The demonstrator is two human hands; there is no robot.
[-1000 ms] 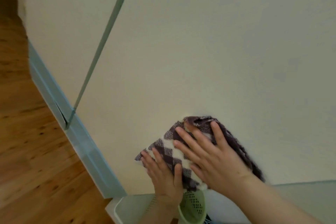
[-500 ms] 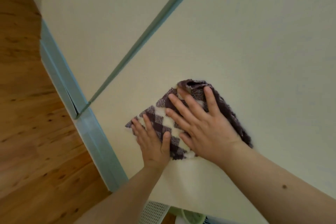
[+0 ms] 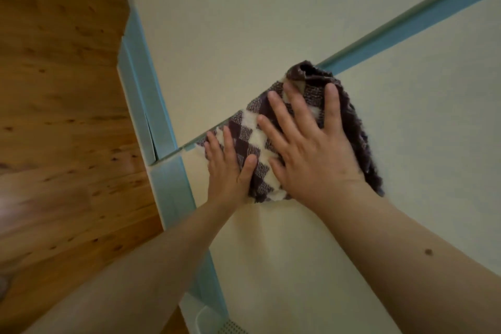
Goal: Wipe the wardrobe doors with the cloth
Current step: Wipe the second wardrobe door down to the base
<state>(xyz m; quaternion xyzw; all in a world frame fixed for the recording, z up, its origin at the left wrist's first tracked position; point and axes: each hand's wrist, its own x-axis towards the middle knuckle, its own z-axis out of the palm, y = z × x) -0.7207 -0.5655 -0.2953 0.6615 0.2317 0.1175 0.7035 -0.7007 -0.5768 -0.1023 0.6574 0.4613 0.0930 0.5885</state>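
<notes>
With fingers straight, the left hand (image 3: 227,168) and, at its three o'clock, the right hand (image 3: 311,154) press the purple-and-white checked cloth (image 3: 245,138) on the cream wardrobe door (image 3: 298,252), having slid it upward onto the pale-blue strip (image 3: 406,24), advancing the wipe.

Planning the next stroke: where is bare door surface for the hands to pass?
Bare door panel right of the cloth, below the blue strip, and below the left hand and right hand. Crowded where cloth meets strip.
</notes>
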